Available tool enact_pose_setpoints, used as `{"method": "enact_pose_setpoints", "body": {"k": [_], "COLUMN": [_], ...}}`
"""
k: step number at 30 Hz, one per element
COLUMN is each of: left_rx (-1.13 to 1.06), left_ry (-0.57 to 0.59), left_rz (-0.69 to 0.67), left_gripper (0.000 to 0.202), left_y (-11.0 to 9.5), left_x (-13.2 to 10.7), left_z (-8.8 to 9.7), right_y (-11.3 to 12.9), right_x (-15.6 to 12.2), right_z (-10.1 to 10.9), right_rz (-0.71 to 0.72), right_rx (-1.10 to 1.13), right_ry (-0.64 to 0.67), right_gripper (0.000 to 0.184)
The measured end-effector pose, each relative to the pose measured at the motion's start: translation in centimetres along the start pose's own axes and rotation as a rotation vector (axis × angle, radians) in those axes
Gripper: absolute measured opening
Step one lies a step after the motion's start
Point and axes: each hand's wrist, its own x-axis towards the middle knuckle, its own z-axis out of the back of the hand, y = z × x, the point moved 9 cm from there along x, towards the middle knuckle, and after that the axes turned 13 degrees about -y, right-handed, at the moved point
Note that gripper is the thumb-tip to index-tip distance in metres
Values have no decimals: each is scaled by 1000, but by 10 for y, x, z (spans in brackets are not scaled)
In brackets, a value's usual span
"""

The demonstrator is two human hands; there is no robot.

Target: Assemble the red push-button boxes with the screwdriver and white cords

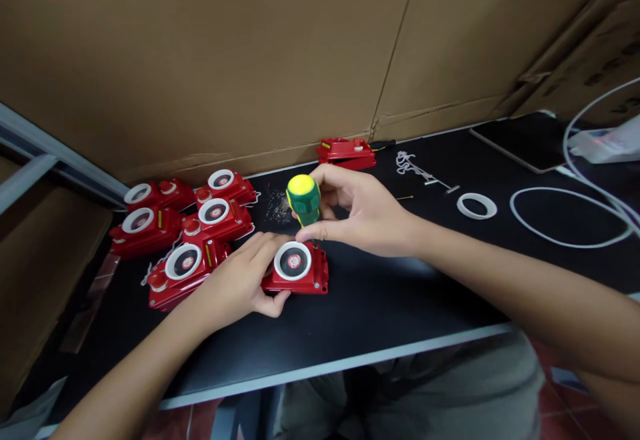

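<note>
A red alarm unit with a white ring around its dark round front lies on the black table. My left hand is closed around the unit's left end, thumb at the near side and fingers over the top. My right hand has its fingers and thumb wrapped about a screwdriver with a green handle and yellow cap. The screwdriver stands roughly upright over the unit's far side; its tip is hidden behind the thumb and the unit.
Several similar red units crowd the table's left side. At the back sits another red housing. To the right lie white cord, a loose white ring, a looped white cable and a dark tablet. Cardboard walls the back.
</note>
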Motion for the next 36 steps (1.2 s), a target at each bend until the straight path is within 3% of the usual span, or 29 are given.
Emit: {"method": "enact_pose_setpoints", "body": {"k": [8,11,20,36], "left_rx": [1,-15,-78,-43], "left_ry": [15,36,160,164], "left_rz": [9,5,110,107], "left_gripper": [76,74,67,68], "left_y": [3,1,3,6], "left_x": [-3,-4,-5,-4], "left_z": [-1,-2,-4,-2], "right_y": [3,5,-3,0], "right_x": [-6,-11,-9,-9], "right_z": [-2,-2,5,11], "right_rz": [-83,-93,3,98], "right_rx": [86,140,135,-53], "right_ry": [287,330,140,-14], "right_gripper": [29,20,27,50]}}
